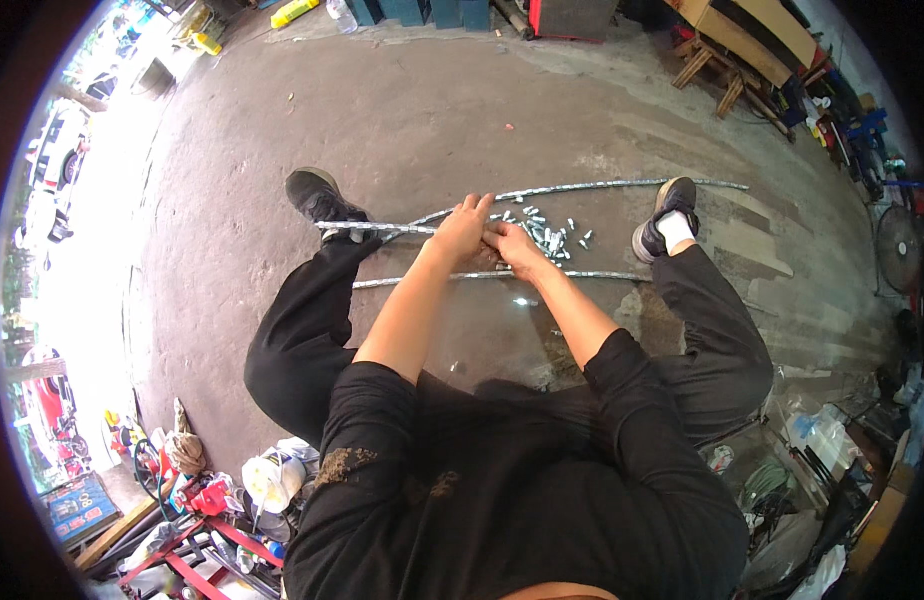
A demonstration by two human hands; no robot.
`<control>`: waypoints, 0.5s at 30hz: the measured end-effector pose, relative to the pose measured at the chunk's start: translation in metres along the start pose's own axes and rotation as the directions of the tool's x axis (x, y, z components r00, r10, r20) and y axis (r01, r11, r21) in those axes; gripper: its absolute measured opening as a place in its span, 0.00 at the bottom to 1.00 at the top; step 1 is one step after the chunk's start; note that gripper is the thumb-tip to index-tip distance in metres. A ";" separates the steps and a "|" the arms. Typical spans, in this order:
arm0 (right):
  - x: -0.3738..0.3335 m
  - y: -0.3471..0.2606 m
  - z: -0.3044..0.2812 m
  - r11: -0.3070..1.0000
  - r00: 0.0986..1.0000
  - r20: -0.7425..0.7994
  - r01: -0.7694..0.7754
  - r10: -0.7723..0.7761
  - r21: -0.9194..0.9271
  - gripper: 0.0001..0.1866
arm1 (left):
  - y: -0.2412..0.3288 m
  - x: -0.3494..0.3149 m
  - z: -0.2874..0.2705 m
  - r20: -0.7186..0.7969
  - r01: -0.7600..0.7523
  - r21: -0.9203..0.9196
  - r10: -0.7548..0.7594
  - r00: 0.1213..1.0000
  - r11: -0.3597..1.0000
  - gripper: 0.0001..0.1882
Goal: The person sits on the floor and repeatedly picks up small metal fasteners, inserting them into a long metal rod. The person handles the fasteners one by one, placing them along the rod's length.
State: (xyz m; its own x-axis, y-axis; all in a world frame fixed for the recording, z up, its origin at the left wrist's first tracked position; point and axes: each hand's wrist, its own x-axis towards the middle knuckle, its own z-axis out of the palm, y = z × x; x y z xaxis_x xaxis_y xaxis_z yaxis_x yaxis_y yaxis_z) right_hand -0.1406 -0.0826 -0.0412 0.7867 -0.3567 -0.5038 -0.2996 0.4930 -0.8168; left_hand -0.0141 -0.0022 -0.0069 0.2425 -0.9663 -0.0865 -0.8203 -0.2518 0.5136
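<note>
My left hand (462, 232) is closed around the end of a thin, segmented silver strand (374, 228), which runs out to the left over my left shoe. Close beside it, my right hand (516, 250) has its fingers pinched together near the left fingertips. What the right fingers hold is too small to make out. Just beyond the right hand lies a loose pile of small silver metal cylinders (554, 240). A long silver strand (572, 186) curves along the floor behind the pile. Another silver strand (592, 274) lies nearer to me, passing under my right forearm.
My shoes (317, 195) (672, 210) stand on the concrete floor on either side. Clutter with bags and tools (222, 510) lies at the lower left. Cables and plastic (782, 470) lie at the lower right. A wooden stand (737, 60) and a fan (897, 250) are farther right.
</note>
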 end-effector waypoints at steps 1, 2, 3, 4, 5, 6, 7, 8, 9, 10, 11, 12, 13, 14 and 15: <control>-0.001 -0.001 0.001 0.999 0.999 0.018 0.033 -0.032 -0.040 0.10 | -0.004 0.002 -0.003 0.084 0.023 0.052 -0.028 0.996 0.998 0.46; -0.002 -0.002 0.001 0.995 0.997 0.037 0.067 -0.064 -0.078 0.09 | -0.008 0.003 -0.007 0.147 0.059 0.116 -0.076 0.986 0.991 0.41; -0.002 -0.004 0.003 0.995 0.997 0.041 0.064 -0.061 -0.082 0.09 | -0.012 0.003 -0.011 0.205 0.091 0.181 -0.128 0.970 0.979 0.37; -0.001 -0.005 0.001 0.994 0.998 0.038 0.059 -0.056 -0.087 0.09 | -0.013 0.003 -0.014 0.261 0.113 0.243 -0.177 0.949 0.963 0.32; -0.001 -0.007 0.000 0.994 0.998 0.036 0.054 -0.051 -0.092 0.10 | -0.012 -0.001 -0.018 0.275 0.162 0.317 -0.254 0.927 0.934 0.23; -0.001 -0.008 -0.003 0.993 0.998 0.042 0.054 -0.050 -0.108 0.10 | -0.011 -0.001 -0.018 0.284 0.181 0.349 -0.288 0.914 0.919 0.21; 0.002 -0.006 -0.005 0.991 0.997 0.054 0.055 -0.049 -0.124 0.11 | -0.011 -0.002 -0.018 0.289 0.205 0.384 -0.328 0.900 0.900 0.18; 0.005 -0.004 -0.007 0.989 0.997 0.066 0.057 -0.048 -0.140 0.11 | -0.011 -0.003 -0.019 0.291 0.227 0.419 -0.367 0.883 0.879 0.16; 0.008 -0.006 -0.014 0.986 0.989 0.148 0.012 0.014 -0.169 0.15 | -0.013 -0.005 -0.012 0.264 0.176 0.450 -0.318 0.910 0.876 0.13; 0.011 -0.010 -0.010 0.950 0.988 0.151 0.029 0.019 -0.310 0.17 | -0.014 -0.006 -0.011 0.266 0.179 0.452 -0.324 0.908 0.874 0.13; 0.014 -0.014 -0.007 0.895 0.988 0.154 0.048 0.024 -0.444 0.19 | -0.017 -0.008 -0.010 0.269 0.183 0.453 -0.329 0.905 0.872 0.13; 0.018 -0.018 -0.002 0.820 0.987 0.158 0.068 0.028 -0.569 0.20 | -0.020 -0.010 -0.010 0.270 0.187 0.455 -0.336 0.902 0.871 0.12; 0.027 -0.025 0.000 0.646 0.976 0.202 0.103 0.081 -0.756 0.21 | -0.018 -0.009 -0.013 0.256 0.174 0.469 -0.322 0.912 0.866 0.12; 0.029 -0.027 0.003 0.541 0.976 0.189 0.102 0.109 -0.835 0.19 | -0.014 -0.008 -0.013 0.263 0.167 0.470 -0.318 0.911 0.867 0.12; 0.033 -0.029 0.005 0.427 0.976 0.172 0.100 0.134 -0.899 0.18 | -0.009 -0.007 -0.012 0.270 0.160 0.470 -0.314 0.910 0.868 0.11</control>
State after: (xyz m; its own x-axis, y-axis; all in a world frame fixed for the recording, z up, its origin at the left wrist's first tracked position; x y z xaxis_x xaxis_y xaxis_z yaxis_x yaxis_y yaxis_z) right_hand -0.1037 -0.1048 -0.0325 0.8205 -0.1449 -0.5530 -0.5342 -0.5388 -0.6514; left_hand -0.0023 0.0076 -0.0003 0.3382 -0.8153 -0.4700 -0.9169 -0.3980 0.0307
